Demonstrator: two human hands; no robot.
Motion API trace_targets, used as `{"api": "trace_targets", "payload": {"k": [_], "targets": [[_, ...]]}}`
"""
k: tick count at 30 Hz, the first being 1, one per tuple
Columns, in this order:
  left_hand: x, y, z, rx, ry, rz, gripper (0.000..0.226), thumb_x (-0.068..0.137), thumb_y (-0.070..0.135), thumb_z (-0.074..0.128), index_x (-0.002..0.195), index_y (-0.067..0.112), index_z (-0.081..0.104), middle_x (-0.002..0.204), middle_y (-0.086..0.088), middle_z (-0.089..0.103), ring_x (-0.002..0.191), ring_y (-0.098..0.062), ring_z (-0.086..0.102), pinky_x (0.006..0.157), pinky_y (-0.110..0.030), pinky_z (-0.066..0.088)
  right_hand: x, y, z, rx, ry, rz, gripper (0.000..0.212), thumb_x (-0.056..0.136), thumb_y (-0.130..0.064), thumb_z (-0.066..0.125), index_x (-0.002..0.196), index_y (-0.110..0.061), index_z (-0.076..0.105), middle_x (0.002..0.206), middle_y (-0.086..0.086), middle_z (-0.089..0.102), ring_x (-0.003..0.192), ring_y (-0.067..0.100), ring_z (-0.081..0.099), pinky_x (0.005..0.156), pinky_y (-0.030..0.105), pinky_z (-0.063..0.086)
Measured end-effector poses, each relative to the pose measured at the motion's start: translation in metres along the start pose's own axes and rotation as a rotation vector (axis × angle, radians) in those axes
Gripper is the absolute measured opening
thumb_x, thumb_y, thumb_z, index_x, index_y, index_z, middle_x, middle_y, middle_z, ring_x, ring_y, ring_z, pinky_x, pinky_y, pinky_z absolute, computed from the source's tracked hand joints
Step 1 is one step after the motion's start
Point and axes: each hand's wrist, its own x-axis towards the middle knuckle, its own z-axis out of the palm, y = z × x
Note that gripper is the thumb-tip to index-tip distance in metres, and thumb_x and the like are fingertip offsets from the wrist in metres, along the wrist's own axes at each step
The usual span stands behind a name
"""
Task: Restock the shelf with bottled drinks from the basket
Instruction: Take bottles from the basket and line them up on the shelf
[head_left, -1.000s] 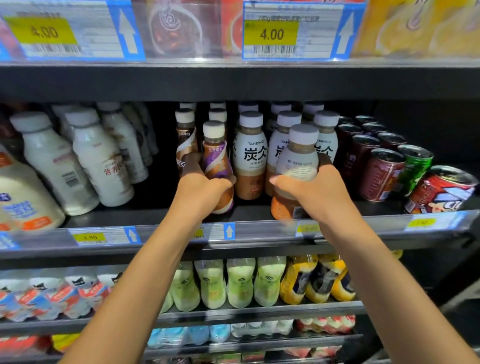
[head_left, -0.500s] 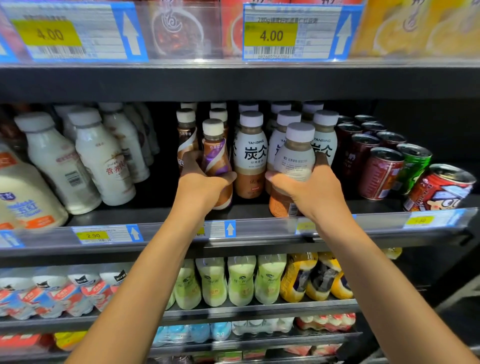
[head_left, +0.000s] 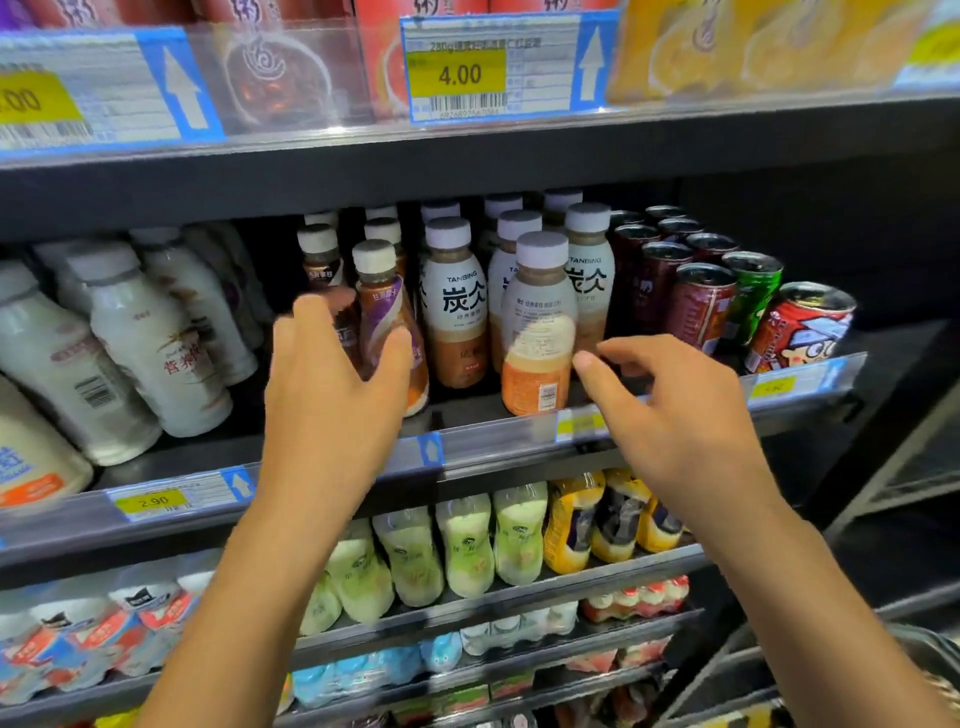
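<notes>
A brown bottle with a purple swirl label (head_left: 387, 312) stands at the front of the middle shelf (head_left: 488, 447). My left hand (head_left: 327, 384) is just in front of it with spread fingers, the thumb next to the bottle's side. To the right stands a white-capped coffee bottle with an orange base (head_left: 537, 332), its back label facing me. My right hand (head_left: 670, 410) hovers beside its base, fingers relaxed and holding nothing. Rows of matching bottles stand behind both.
White milk bottles (head_left: 150, 338) fill the shelf's left side and drink cans (head_left: 701, 306) its right. A price rail with tags runs along the shelf's front edge. Green and yellow bottles (head_left: 467, 545) lie on the shelf below. A dark basket rim (head_left: 930, 660) shows at the bottom right.
Both hands gripped their bottles earlier; now the right hand has let go and drawn back, and the left hand's fingers have opened. The view has shifted closer and lower.
</notes>
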Motion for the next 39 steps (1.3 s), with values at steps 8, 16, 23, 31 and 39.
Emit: {"api": "trace_targets", "payload": {"k": [8, 16, 23, 31, 39], "targets": [[-0.094, 0.075, 0.050, -0.041, -0.497, 0.547, 0.027, 0.092, 0.045, 0.049, 0.079, 0.028, 0.065, 0.073, 0.012, 0.066, 0.073, -0.010, 0.064, 0.069, -0.036, 0.053, -0.075, 0.039, -0.064, -0.627, -0.139, 0.129, 0.032, 0.102, -0.039, 0.038, 0.079, -0.024, 0.054, 0.086, -0.002, 0.057, 0.088, 0.027, 0.058, 0.069, 0.036, 0.042], [-0.186, 0.151, 0.200, 0.205, -0.871, 0.999, 0.027, 0.099, 0.046, 0.039, 0.089, 0.026, 0.055, 0.085, 0.005, 0.057, 0.082, -0.021, 0.060, 0.064, -0.035, 0.044, -0.141, 0.152, -0.150, -0.774, -0.259, 0.521, 0.030, 0.100, -0.038, 0.031, 0.080, -0.023, 0.047, 0.085, -0.003, 0.049, 0.087, 0.027, 0.057, 0.068, 0.033, 0.041], [-0.292, 0.234, 0.364, 0.272, -1.126, 1.181, 0.026, 0.099, 0.043, 0.037, 0.099, 0.024, 0.056, 0.097, 0.002, 0.061, 0.092, -0.027, 0.064, 0.067, -0.034, 0.042, -0.171, 0.323, -0.209, -0.729, -0.359, 0.837, 0.026, 0.093, -0.029, 0.038, 0.094, -0.019, 0.062, 0.104, 0.003, 0.068, 0.096, 0.031, 0.063, 0.069, 0.032, 0.037], [-0.412, 0.318, 0.594, 0.411, -1.457, 1.129, 0.025, 0.094, 0.042, 0.049, 0.101, 0.020, 0.059, 0.099, -0.002, 0.065, 0.093, -0.027, 0.065, 0.068, -0.031, 0.039, -0.172, 0.552, -0.291, -0.594, -0.404, 1.117, 0.027, 0.094, -0.028, 0.045, 0.108, -0.020, 0.067, 0.110, 0.003, 0.071, 0.102, 0.027, 0.067, 0.083, 0.032, 0.050], [-0.519, 0.326, 0.802, 0.447, -1.701, 1.083, 0.014, 0.093, 0.037, 0.049, 0.097, 0.025, 0.052, 0.114, -0.004, 0.063, 0.104, -0.028, 0.059, 0.079, -0.035, 0.043, -0.199, 0.776, -0.261, -0.539, -0.505, 1.189, 0.027, 0.093, -0.027, 0.050, 0.110, -0.020, 0.070, 0.107, 0.006, 0.071, 0.102, 0.027, 0.065, 0.090, 0.036, 0.046]]}}
